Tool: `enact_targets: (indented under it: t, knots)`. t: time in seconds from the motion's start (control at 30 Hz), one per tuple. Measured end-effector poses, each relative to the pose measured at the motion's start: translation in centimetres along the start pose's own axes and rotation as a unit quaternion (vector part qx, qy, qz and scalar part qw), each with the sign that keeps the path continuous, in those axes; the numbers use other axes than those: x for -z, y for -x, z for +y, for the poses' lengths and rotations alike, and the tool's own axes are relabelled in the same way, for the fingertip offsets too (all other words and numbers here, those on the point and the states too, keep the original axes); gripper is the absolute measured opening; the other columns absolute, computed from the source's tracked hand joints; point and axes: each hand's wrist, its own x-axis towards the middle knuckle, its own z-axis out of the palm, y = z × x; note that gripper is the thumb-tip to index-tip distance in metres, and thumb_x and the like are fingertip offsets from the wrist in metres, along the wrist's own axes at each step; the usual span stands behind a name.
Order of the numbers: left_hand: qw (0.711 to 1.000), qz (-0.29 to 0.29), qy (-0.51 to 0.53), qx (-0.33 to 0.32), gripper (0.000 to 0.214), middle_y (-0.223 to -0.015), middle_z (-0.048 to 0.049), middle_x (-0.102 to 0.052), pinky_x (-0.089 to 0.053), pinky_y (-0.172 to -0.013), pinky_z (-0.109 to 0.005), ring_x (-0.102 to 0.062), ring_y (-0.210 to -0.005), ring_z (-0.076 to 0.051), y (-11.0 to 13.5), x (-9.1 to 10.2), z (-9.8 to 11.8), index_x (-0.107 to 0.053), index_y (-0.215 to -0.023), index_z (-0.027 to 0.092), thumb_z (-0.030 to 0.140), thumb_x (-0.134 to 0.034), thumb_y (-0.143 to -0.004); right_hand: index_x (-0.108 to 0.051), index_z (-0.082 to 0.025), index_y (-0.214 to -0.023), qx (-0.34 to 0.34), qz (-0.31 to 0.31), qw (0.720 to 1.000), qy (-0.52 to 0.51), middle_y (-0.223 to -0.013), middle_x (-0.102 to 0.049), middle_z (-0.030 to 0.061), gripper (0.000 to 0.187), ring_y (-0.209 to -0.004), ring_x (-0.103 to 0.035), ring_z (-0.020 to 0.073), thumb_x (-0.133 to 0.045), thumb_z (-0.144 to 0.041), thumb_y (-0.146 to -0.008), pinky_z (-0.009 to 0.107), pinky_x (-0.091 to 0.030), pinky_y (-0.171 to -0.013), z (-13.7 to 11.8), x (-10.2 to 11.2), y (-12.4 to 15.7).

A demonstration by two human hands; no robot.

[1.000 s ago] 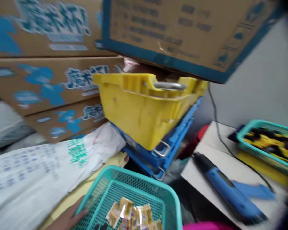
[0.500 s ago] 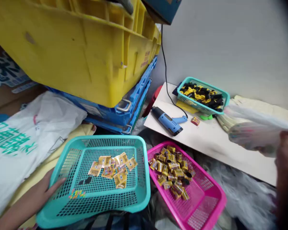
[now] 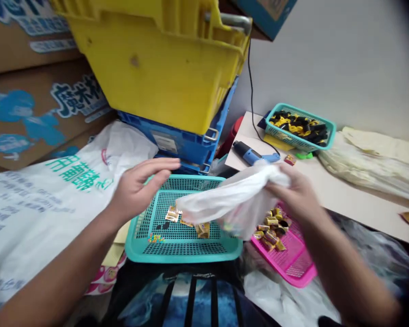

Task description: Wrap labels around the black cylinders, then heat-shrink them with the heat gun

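1. The plastic bag (image 3: 230, 202) is thin, whitish and half see-through, bunched into a long crumpled roll; faint coloured specks show through its lower side.
2. It hangs in the air between both hands, above the right part of the near teal basket (image 3: 184, 250) and the near edge of the pink basket (image 3: 295, 268).
3. The right hand (image 3: 298, 195) has its fingers closed around the bag's right end.
4. The left hand (image 3: 136, 190) is spread wide and holds nothing, just beside the bag's left end (contact cannot be told through the blur).
5. The near teal basket holds a few gold sachets (image 3: 172, 215) and some tiny coloured bits (image 3: 156, 237).
6. The pink basket holds a heap of gold-wrapped pieces (image 3: 271, 225).
7. The far teal basket (image 3: 300, 144), on the white board (image 3: 344, 195), is full of black and yellow parts (image 3: 298, 127).
8. A yellow crate (image 3: 163, 68) sits on a blue crate (image 3: 191, 141).
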Motion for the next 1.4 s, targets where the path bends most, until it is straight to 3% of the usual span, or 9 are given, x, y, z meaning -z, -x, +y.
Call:
enact_targets:
  t: [0.17, 0.3, 0.4, 0.57, 0.7, 0.83, 1.03, 1.2, 1.4]
  knots:
    - [0.952, -0.296, 0.000, 0.076, 0.028, -0.098, -0.0030, -0.073, -0.052, -0.070, -0.028, -0.067, -0.084, -0.018, -1.4, -2.1, -0.8, -0.071, -0.109, 0.024, 0.031, -0.061, -0.084, -0.060, -0.017, -0.088, -0.030, -0.075, 0.992, -0.101, -0.079, -0.063, 0.0014, 0.027, -0.070, -0.055, 0.0137, -0.067, -0.040, -0.075, 0.024, -0.043, -0.064, 0.6, -10.9, 0.2]
    - [0.966, -0.251, -0.061, 0.021, 0.022, -0.088, -0.0025, -0.073, -0.050, -0.069, -0.027, -0.066, -0.079, -0.016, 0.1, -3.6, -6.4, -0.075, -0.090, 0.024, 0.025, -0.053, -0.088, -0.059, -0.017, -0.096, -0.042, -0.092, 0.993, -0.059, -0.086, -0.064, 0.0027, 0.039, -0.077, -0.057, 0.0160, -0.068, -0.046, -0.073, 0.027, -0.045, -0.071, 4.0, -14.6, 0.7]
    - [0.967, -0.206, -0.147, 0.022, 0.024, -0.092, -0.0019, -0.073, -0.051, -0.073, -0.026, -0.066, -0.082, -0.016, 1.9, -4.5, -10.5, -0.075, -0.097, 0.026, 0.021, -0.053, -0.088, -0.057, -0.018, -0.107, -0.066, -0.106, 0.992, 0.026, -0.099, -0.067, 0.0046, 0.048, -0.086, -0.060, 0.0185, -0.069, -0.048, -0.071, 0.030, -0.047, -0.079, 7.2, -14.7, 1.5]
    - [0.954, -0.153, -0.249, 0.062, 0.028, -0.090, -0.0136, -0.070, -0.052, -0.075, -0.041, -0.064, -0.090, -0.030, 4.6, -5.7, -12.9, -0.075, -0.095, 0.017, 0.013, -0.049, -0.085, -0.058, -0.018, -0.077, -0.088, -0.018, 0.986, 0.137, -0.080, -0.064, 0.0071, 0.027, -0.082, -0.057, 0.0218, -0.052, -0.044, -0.084, 0.039, -0.045, -0.086, 10.3, -14.1, 3.6]
    - [0.950, -0.202, -0.232, -0.044, 0.051, -0.136, -0.0110, -0.057, -0.044, -0.098, -0.047, -0.052, -0.124, -0.029, 5.7, -6.5, -12.0, -0.059, -0.128, 0.025, 0.004, -0.049, -0.083, -0.058, -0.018, -0.084, -0.013, -0.018, 0.991, 0.129, -0.105, -0.064, 0.0125, 0.021, -0.104, -0.056, 0.0234, -0.053, -0.038, -0.086, 0.040, -0.041, -0.097, 8.7, -15.2, 5.0]
    - [0.934, -0.277, -0.184, -0.133, 0.048, -0.124, -0.0049, -0.067, -0.047, -0.098, -0.041, -0.062, -0.113, -0.022, 6.6, -6.6, -12.8, -0.058, -0.128, 0.027, 0.008, -0.050, -0.085, -0.055, -0.019, -0.092, 0.073, -0.146, 0.985, 0.057, -0.135, -0.054, 0.0116, 0.016, -0.126, -0.049, 0.0203, -0.050, -0.034, -0.091, 0.037, -0.038, -0.106, 6.0, -18.0, 5.7]
    - [0.948, -0.244, -0.172, -0.109, 0.047, -0.122, -0.0082, -0.069, -0.053, -0.090, -0.036, -0.067, -0.107, -0.023, 7.6, -5.6, -14.6, -0.056, -0.132, 0.023, 0.016, -0.040, -0.089, -0.055, -0.017, -0.085, -0.010, -0.070, 0.983, 0.171, -0.106, -0.062, 0.0111, 0.036, -0.101, -0.055, 0.0243, -0.060, -0.052, -0.083, 0.039, -0.044, -0.090, 3.4, -21.4, 4.5]
    - [0.948, -0.242, -0.201, -0.039, 0.051, -0.120, -0.0058, -0.070, -0.054, -0.089, -0.035, -0.067, -0.105, -0.024, 7.3, -5.2, -13.7, -0.056, -0.134, 0.024, 0.015, -0.039, -0.086, -0.058, -0.018, -0.091, -0.052, -0.072, 0.966, 0.241, -0.098, -0.064, 0.0062, 0.032, -0.095, -0.057, 0.0159, -0.035, -0.040, -0.099, 0.028, -0.043, -0.087, 3.9, -18.8, 2.6]
    - [0.978, -0.144, -0.118, 0.093, 0.050, -0.120, -0.0059, -0.069, -0.054, -0.087, -0.034, -0.066, -0.104, -0.022, 6.3, -6.8, -12.1, -0.057, -0.127, 0.022, 0.015, -0.047, -0.078, -0.064, -0.006, -0.104, -0.216, -0.174, 0.867, 0.414, -0.099, -0.068, 0.0207, 0.028, -0.094, -0.065, 0.0244, -0.038, -0.014, -0.094, 0.034, -0.047, -0.083, 8.5, -14.6, -0.1]
